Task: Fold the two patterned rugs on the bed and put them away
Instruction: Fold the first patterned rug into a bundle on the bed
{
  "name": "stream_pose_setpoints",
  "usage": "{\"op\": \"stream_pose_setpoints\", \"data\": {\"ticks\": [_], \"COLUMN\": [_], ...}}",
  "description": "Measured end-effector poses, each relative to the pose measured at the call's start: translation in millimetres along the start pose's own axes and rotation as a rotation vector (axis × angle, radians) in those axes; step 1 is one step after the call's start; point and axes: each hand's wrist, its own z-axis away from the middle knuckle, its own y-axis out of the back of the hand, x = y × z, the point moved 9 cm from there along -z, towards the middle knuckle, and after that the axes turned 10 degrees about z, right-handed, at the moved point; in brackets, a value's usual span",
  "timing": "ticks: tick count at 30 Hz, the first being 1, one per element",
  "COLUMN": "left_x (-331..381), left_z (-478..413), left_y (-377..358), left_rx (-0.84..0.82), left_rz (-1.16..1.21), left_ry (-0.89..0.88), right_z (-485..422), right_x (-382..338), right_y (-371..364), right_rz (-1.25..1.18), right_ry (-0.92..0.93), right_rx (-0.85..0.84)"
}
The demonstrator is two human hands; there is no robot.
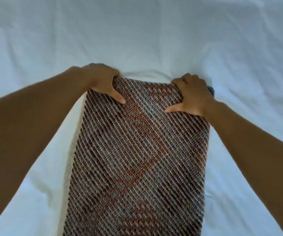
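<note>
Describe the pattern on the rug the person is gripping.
Fine diagonal woven stripes, dark brown and cream with rust-orange patches, on the rug; the head view shows it.

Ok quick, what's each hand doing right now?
Left hand: closed on the far left corner of the rug.
Right hand: closed on the rug's far right corner.

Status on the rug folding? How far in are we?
Early. Done: nothing clearly finished; the patterned rug lies as a long narrow strip on the white bed sheet, possibly folded lengthwise already. In hand: left hand and right hand grip its far corners. Left: folding it, the second rug (not in view), putting both away.
</note>
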Motion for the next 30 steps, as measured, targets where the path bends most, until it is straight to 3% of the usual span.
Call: {"op": "stream_pose_setpoints", "data": {"ticks": [2, 4, 7, 9, 13, 18, 30], "left_x": [1, 8, 12, 11, 6, 13, 49], "left_z": [0, 4, 14, 29, 78, 150, 344], "left_y": [-3, -6, -8, -2, 15, 28, -38], "left_rx": [-0.136, -0.199, -0.144, 0.009, 0.362, 0.586, 0.867], "left_rz": [-0.027, -0.048, -0.041, -0.039, -0.046, 0.006, 0.195], "left_ry": [0.058, 0.078, 0.104, 0.110, 0.111, 0.062, -0.159], "right_z": [-6, 0, 17, 26, 55, 122, 309], "right_x": [19, 35, 34, 29, 12, -13, -99], "right_y": [7, 1, -10, 0, 40, 84, 102], "right_rz": [-0.037, -0.089, -0.062, 0.021, 0.103, 0.098, 0.119], "right_ry": [-0.066, -0.152, -0.182, -0.199, -0.194, -0.203, -0.262], "right_rx": [-0.078, -0.265, -0.434, -0.315, 0.084, 0.399, 0.558]}}
